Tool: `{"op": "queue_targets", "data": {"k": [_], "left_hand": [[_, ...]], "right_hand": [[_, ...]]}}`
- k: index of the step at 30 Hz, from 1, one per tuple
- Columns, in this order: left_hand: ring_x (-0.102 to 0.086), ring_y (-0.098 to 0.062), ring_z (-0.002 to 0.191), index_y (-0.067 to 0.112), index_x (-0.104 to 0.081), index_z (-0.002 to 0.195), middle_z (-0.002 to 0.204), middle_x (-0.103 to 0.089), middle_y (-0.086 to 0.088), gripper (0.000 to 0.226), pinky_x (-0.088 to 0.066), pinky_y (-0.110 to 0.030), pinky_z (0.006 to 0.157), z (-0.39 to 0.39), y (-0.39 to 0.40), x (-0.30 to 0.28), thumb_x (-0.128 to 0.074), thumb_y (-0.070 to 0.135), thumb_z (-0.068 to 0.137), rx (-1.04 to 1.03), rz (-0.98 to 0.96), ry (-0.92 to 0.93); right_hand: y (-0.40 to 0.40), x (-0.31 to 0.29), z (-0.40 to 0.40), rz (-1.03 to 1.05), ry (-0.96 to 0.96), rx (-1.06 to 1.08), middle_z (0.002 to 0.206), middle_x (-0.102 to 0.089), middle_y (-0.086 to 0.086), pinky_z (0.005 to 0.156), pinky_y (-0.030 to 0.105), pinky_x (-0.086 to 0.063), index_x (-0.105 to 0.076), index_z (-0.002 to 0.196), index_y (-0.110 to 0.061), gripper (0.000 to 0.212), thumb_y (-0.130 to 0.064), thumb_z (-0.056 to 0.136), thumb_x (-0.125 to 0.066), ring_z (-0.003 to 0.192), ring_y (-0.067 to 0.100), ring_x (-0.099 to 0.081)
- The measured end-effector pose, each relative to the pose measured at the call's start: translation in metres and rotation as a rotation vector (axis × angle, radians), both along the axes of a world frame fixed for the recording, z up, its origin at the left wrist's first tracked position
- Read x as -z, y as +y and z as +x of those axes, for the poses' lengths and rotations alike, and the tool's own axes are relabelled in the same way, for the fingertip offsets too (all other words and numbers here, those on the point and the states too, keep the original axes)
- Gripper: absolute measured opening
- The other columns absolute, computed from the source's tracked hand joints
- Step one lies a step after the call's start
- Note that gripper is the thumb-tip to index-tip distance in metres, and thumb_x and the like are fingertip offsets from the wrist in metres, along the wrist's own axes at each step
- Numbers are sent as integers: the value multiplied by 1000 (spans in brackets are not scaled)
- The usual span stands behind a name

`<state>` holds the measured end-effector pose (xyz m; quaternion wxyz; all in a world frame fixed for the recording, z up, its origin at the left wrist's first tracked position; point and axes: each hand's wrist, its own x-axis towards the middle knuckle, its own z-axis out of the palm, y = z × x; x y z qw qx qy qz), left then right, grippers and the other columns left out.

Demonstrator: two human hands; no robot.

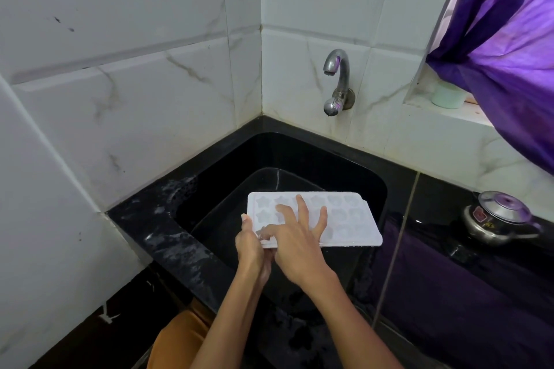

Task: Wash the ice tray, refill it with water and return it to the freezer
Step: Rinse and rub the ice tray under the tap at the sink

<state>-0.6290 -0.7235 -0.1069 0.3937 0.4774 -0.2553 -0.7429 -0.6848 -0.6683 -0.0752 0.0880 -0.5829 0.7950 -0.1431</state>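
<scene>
A white ice tray (pixel 350 219) with star-shaped and other shaped cells is held flat over the black sink (pixel 299 156). My left hand (pixel 251 246) grips the tray's near-left corner, thumb on top of the edge. My right hand (pixel 296 237) lies on the tray's left half with fingers spread, fingertips pressing into the cells. A metal tap (pixel 337 81) sticks out of the tiled wall above the sink; no water runs from it.
The black stone counter (pixel 168 237) rims the sink, wet on the left. A steel pressure cooker (pixel 497 219) stands on the counter at the right. A purple curtain (pixel 509 39) hangs over a window ledge holding a pale green cup (pixel 448 96). White tiles surround the corner.
</scene>
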Motion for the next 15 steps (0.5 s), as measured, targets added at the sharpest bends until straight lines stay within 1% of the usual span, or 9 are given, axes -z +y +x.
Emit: {"op": "queue_targets", "data": {"k": [2, 4, 7, 8, 10, 11, 12, 14, 15], "left_hand": [[-71, -28, 77, 10, -65, 94, 83, -74, -11, 49, -55, -38, 63, 0, -3, -1, -31, 45, 101, 1, -13, 10], [-70, -29, 80, 11, -64, 95, 86, -73, -11, 49, -55, -42, 62, 1, -6, 0, -30, 46, 101, 2, -28, 7], [-68, -32, 87, 12, -63, 99, 94, -72, -11, 48, -56, -50, 70, 4, -8, 3, -29, 47, 101, 15, -32, 8], [-68, -32, 89, 13, -63, 100, 95, -72, -11, 48, -56, -52, 73, 5, -8, 4, -30, 47, 101, 17, -30, 11], [-68, -32, 90, 13, -62, 99, 96, -71, -12, 46, -55, -53, 76, 6, -9, 5, -31, 46, 101, 12, -16, 23], [-68, -32, 90, 12, -62, 99, 97, -71, -12, 46, -55, -54, 76, 6, -9, 5, -31, 46, 101, 10, -9, 31], [-68, -33, 90, 12, -62, 100, 97, -71, -12, 46, -55, -54, 76, 6, -9, 5, -31, 46, 101, 7, -2, 40], [-68, -32, 89, 11, -61, 103, 98, -70, -11, 46, -54, -54, 76, 6, -9, 6, -31, 46, 101, -2, 14, 55], [-68, -32, 89, 11, -61, 103, 97, -70, -11, 45, -54, -53, 75, 6, -9, 7, -32, 46, 101, -4, 15, 54]], "right_hand": [[4, -3, -10, -92, -160, 72, 155, -22, -5, 111, 55, 19, -62, 116, -38, 56, 5, 82, -53, 148, 20, 9], [5, -4, -26, -225, -242, 211, 152, -26, -6, 114, 51, 11, -58, 119, -35, 64, 9, 74, -49, 146, 15, -4], [6, 1, -56, -459, -172, 502, 149, -35, -1, 116, 48, -7, -54, 127, -26, 53, -1, 80, -52, 142, 15, -23], [7, 4, -67, -502, -145, 603, 148, -37, 2, 115, 48, -12, -52, 130, -23, 49, -7, 84, -53, 141, 17, -26], [12, 13, -86, -481, -171, 758, 150, -36, 5, 113, 48, -17, -46, 136, -19, 46, -21, 90, -53, 141, 21, -28], [16, 16, -93, -439, -244, 806, 150, -36, 6, 112, 48, -20, -43, 138, -18, 47, -27, 92, -52, 140, 23, -30], [19, 19, -98, -399, -363, 846, 147, -39, 8, 110, 47, -25, -41, 138, -16, 49, -32, 94, -52, 136, 26, -35], [25, 25, -103, -367, -705, 900, 130, -53, 8, 99, 41, -40, -47, 131, -11, 45, -36, 94, -53, 118, 27, -50], [27, 26, -104, -375, -883, 910, 118, -59, 7, 90, 38, -47, -54, 122, -11, 38, -36, 94, -54, 106, 24, -56]]}}
